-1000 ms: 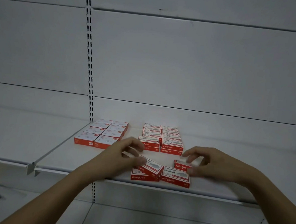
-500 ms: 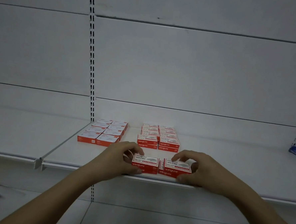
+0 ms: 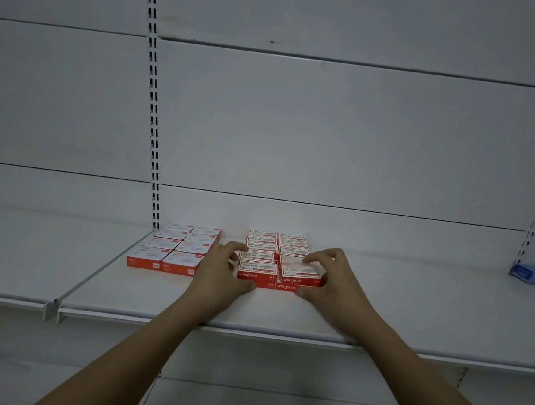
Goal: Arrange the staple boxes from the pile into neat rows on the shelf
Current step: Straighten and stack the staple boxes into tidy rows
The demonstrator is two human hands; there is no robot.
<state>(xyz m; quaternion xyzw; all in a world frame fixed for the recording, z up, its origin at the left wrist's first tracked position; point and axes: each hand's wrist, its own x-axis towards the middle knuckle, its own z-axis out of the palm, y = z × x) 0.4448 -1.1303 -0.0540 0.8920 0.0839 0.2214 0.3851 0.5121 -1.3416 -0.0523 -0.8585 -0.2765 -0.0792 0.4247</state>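
Boxes stand in two blocks on the shelf (image 3: 379, 306): a left block (image 3: 175, 250) of two tidy columns and a right block (image 3: 275, 256), stacked two high at its front, with no loose pile in view, so the arranging looks nearly done. The left hand (image 3: 221, 274) curls round the left front box (image 3: 257, 272) and the right hand (image 3: 333, 278) round the right front box (image 3: 301, 274), thumbs at the near faces, apparently squaring this last row against those behind.

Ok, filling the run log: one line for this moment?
left hand: grips front-left box | right hand: grips front-right box | place: front of right block | shelf
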